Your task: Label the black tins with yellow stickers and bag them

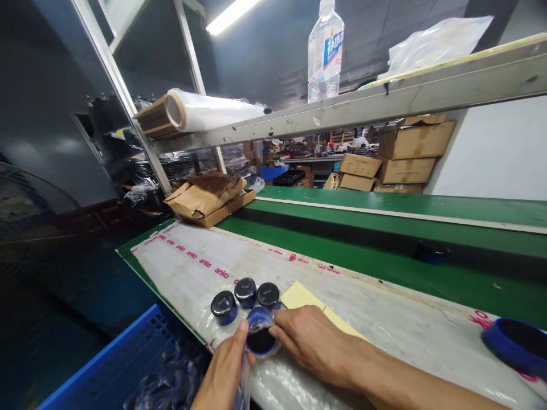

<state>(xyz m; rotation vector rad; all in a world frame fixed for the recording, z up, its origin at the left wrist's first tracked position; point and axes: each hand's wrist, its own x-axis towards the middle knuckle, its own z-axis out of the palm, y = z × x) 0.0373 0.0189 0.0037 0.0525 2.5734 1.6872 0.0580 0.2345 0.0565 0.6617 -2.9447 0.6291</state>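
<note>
Both hands on a plastic-wrapped round piece

The blue-and-black round piece [261,341] sits right between your fingers, its black face turned up toward you, with clear plastic [246,378] around it and trailing below your left fingers. Your left hand [226,364] holds it from the near left, thumb along the edge and a fingertip curled underneath. Your right hand [314,339] comes in from the other side, thumb and forefinger drawn close together at the edge; whether they pinch plastic alone or the piece too, you cannot tell from here.

To handle it well, let the left grip steady the piece and the right do the fine work on the plastic, pulling evenly so the film neither bunches nor tears. Mind the three capped jars [245,291] just beyond your fingertips; a careless knuckle could tip one.

Your right forearm reaches in low from the right, hand palm down; your left points forward, thumb uppermost.
</note>
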